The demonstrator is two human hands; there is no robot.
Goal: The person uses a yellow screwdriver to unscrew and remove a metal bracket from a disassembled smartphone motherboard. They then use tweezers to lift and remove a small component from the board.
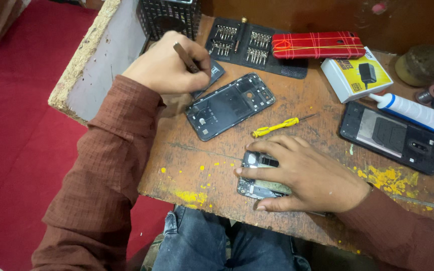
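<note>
My right hand [305, 173] lies flat over an opened phone [257, 173] near the front edge of the wooden bench, fingers spread and pressing it down. My left hand [169, 62] is raised at the bench's back left, closed on a thin brown tool [186, 56] and touching a small dark part [216, 72]. Between the hands lies a dark phone back frame [229, 106]. A yellow screwdriver [276, 127] rests just above my right hand.
A bit set [242, 42] sits at the back beside a red rectangular case [317, 45]. A white and yellow box [355, 75], a white glue tube [410, 111] and another opened phone [390, 136] lie to the right. A black mesh basket [169, 15] stands back left.
</note>
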